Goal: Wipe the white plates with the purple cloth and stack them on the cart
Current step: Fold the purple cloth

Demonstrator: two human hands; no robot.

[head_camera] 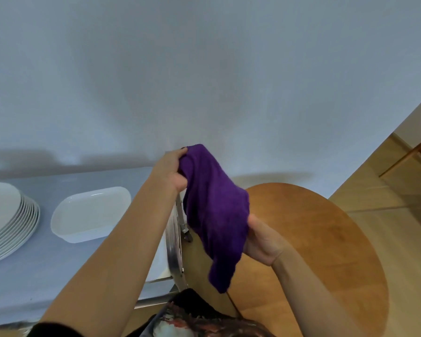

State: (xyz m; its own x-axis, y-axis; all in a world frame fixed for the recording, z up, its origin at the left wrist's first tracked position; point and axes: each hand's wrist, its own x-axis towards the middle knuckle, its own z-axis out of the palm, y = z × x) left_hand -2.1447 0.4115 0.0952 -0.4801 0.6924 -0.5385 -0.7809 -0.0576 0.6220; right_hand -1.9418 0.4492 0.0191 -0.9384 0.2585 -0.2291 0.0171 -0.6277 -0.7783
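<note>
Two bare arms reach up from the bottom of the view, and both hands grip a purple cloth (215, 210) held in the air at the centre. The left hand (171, 170), at about 11 o'clock from the cloth's middle, pinches its upper edge with curled fingers. The right hand (263, 239), at about 4 o'clock from the cloth, grasps its lower right side, thumb on top. The cloth stretches diagonally between them, and a loose end hangs down toward 6 o'clock.

At 9 o'clock, at the left edge, a stack of white plates (7, 220) rests on a pale blue tabletop (58, 268). Just to their right, toward 3 o'clock from them, sits a white oblong dish (90, 214), apart from the stack. A metal frame (174, 254) runs along the tabletop's right end, below the left hand. Behind the cloth and right hand, at 4 o'clock, is a round wooden surface (314, 239). A plain white wall (204, 69) fills the upper half.
</note>
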